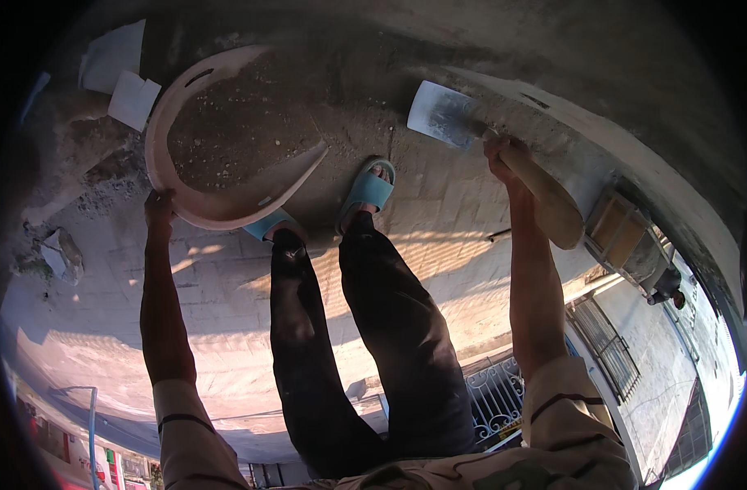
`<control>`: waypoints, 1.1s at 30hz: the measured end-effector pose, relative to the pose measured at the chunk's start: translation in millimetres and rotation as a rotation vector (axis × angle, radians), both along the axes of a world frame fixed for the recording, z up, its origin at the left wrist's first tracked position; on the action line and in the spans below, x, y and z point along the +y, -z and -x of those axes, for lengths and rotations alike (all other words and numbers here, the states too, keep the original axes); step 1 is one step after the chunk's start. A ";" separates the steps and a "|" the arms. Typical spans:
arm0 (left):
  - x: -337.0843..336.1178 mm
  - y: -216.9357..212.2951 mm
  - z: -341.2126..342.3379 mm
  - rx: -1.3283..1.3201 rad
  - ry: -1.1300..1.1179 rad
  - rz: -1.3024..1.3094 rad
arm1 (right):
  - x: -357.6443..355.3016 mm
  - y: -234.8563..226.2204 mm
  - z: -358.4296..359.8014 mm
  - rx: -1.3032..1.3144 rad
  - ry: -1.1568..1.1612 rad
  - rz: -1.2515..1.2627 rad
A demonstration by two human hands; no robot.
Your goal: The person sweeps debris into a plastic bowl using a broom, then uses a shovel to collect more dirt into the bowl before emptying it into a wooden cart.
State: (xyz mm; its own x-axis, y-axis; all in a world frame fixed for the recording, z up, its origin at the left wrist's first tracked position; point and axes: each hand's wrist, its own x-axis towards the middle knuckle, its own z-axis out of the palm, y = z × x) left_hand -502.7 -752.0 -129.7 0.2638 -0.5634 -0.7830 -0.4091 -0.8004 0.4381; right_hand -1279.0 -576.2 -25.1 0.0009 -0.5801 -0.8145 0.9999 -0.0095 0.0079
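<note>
The left hand (160,207) is gripping the near left rim of a curved beige scoop (155,147), which is opening rightward above the left part of the floor (226,282); whether it is touching down is unclear. Dark grit (218,151) is showing within its rim. The right hand (502,157) is closing around the wooden handle (549,196) of a tool whose pale blade (439,113) is pointing left, well apart from the scoop's right edge. Two white pieces (134,100) are lying toward the floor's far left corner.

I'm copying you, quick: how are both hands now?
Left hand: holding the curved scoop by its rim.
Right hand: closed around a wooden-handled digging tool.
</note>
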 end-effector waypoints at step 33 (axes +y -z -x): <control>71.0 -19.0 -53.9 0.023 -0.201 -0.123 | -117.3 -105.7 -372.1 0.111 -0.468 -0.265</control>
